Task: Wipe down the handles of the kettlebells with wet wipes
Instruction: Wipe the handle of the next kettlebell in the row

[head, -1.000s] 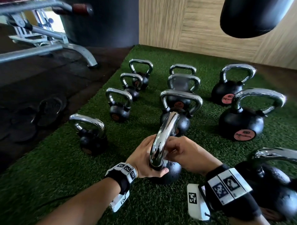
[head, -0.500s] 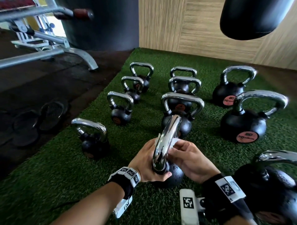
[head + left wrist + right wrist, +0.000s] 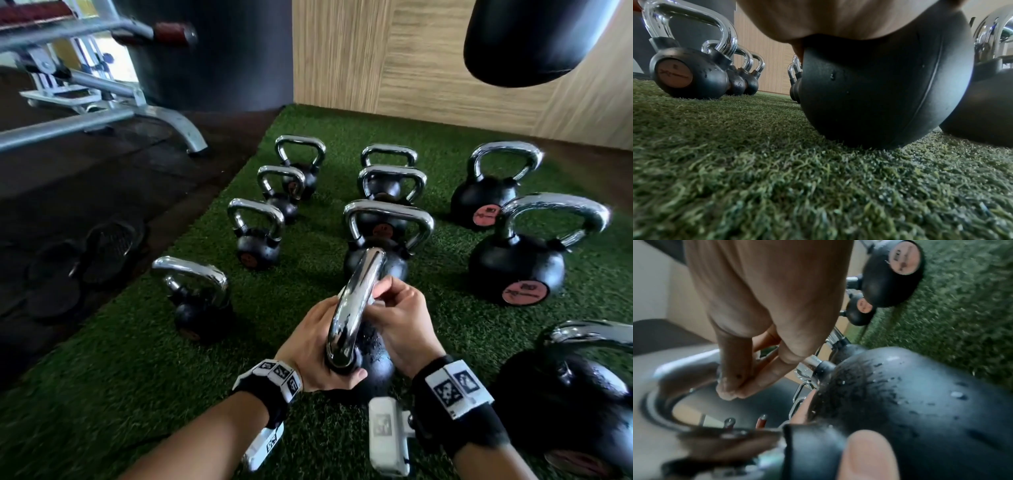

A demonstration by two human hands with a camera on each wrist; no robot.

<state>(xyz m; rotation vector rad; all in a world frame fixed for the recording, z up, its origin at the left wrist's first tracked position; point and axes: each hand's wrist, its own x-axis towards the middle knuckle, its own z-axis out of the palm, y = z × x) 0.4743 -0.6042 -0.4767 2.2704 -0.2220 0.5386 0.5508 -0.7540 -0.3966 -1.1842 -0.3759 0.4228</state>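
One kettlebell (image 3: 370, 363) at lower centre of frame, on green turf (image 3: 102, 394) — heavy, stiff, chrome handle (image 3: 356, 301) likely slick. Left hand (image 3: 315, 346) curled round handle base, steadying; right hand (image 3: 397, 315) pinching white wet wipe (image 3: 371, 301) against upper handle. Further kettlebells in rows behind — wood wall (image 3: 428, 68) upper right.

A small black kettlebell (image 3: 373, 363) with a curved chrome handle (image 3: 352, 308) stood on green artificial turf (image 3: 102, 394). The left hand (image 3: 315, 349) gripped the handle's near base, thumb across the ball. The right hand (image 3: 400, 315) pinched a white wet wipe (image 3: 371, 299) against the handle's upper right side. Other chrome-handled kettlebells stood beyond, with a grey metal bench frame (image 3: 102, 102) at upper left.
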